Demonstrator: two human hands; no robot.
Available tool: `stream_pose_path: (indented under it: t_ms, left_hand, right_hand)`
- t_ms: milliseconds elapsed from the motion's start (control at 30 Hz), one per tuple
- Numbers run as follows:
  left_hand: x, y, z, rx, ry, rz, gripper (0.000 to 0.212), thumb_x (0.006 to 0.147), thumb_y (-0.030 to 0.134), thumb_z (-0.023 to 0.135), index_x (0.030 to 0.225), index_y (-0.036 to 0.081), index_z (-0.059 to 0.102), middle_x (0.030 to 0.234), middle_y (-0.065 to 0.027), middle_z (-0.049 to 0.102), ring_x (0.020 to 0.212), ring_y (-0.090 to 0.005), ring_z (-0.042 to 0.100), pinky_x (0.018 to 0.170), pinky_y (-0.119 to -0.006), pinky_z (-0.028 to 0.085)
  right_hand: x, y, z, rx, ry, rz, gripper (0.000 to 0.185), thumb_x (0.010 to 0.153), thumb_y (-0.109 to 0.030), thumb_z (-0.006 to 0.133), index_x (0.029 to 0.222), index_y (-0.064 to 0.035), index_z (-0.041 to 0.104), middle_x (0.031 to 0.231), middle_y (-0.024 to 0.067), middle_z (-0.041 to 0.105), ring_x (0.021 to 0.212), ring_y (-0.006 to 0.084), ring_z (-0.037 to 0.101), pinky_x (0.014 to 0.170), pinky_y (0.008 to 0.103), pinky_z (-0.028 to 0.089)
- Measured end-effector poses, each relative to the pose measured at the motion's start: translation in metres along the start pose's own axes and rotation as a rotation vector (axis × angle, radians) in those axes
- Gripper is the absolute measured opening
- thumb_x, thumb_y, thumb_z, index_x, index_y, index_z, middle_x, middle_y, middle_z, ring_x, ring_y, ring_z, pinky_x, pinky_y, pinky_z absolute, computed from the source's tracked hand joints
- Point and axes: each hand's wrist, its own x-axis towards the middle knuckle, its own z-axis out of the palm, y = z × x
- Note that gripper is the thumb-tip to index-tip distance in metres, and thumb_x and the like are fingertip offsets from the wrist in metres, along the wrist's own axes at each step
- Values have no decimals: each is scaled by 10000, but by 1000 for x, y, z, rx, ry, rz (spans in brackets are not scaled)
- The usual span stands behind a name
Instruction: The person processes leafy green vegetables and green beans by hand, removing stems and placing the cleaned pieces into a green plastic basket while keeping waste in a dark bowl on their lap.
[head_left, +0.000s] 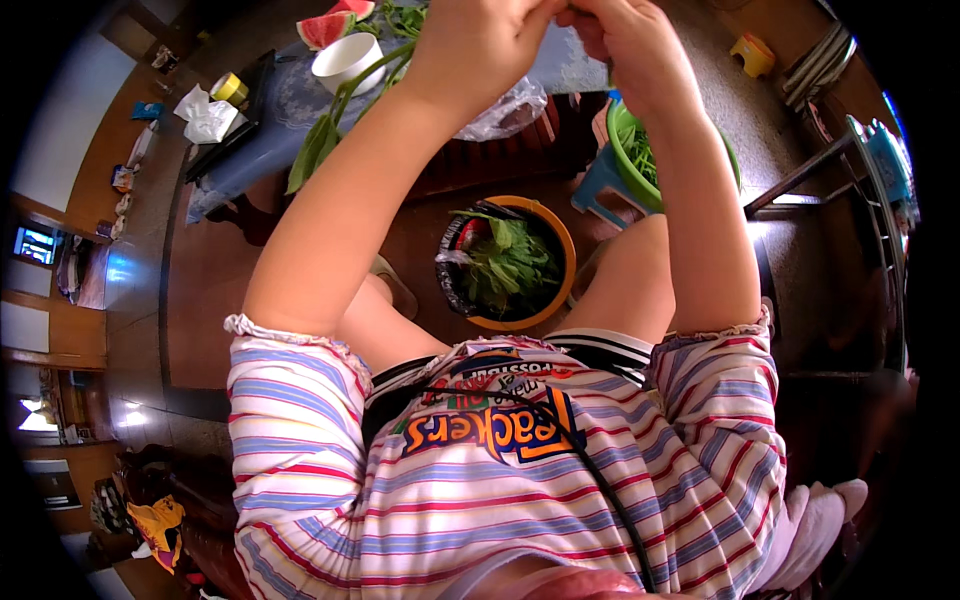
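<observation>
At the top edge, my left hand (491, 45) is closed around leafy green stems (352, 84), whose leaves hang down left past my forearm. My right hand (626, 37) meets it fingertip to fingertip; its fingers are bent, and what they pinch is hidden. Between my legs stands an orange-rimmed bin (568, 262) lined with a black bag, with leafy greens (510, 259) inside. Beyond my right knee, a green basin (619, 146) of picked greens (637, 154) rests on a blue plastic stool (596, 187), partly behind my right forearm.
A low table with a blue patterned cover (289, 120) holds a white bowl (349, 64), watermelon pieces (324, 30), a clear plastic bag (510, 112), crumpled tissue (206, 116) and a yellow tape roll (229, 88). A metal-framed rack (874, 195) stands right; a yellow stool (752, 54) is farther off.
</observation>
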Motion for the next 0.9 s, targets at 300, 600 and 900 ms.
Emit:
stream_pose_path:
  t_ms: [300,600,900]
  left_hand:
    - [-14,-20,-61,-28,-375,-378,121,831,85,553,807,-27,591,697,-130,580,659,-221,543,629,-320,409]
    - [-15,-14,-66,-13,-555,-456,119,859,82,531,847,-21,591,698,-91,559,630,-148,530,611,-287,434]
    - [-54,-10,-52,-60,-137,-252,111,828,61,595,911,-10,615,740,-63,605,654,-103,543,603,-221,424]
  right_hand:
    - [11,1,26,-789,-181,-973,184,808,-143,549,747,21,490,726,185,511,696,355,509,625,419,416]
    - [-1,-13,24,-903,-259,-734,174,836,-152,497,788,15,500,710,179,539,733,343,544,639,411,432]
    - [-18,11,40,378,-421,394,229,853,-220,429,669,-87,460,544,-68,307,443,49,215,397,220,160]
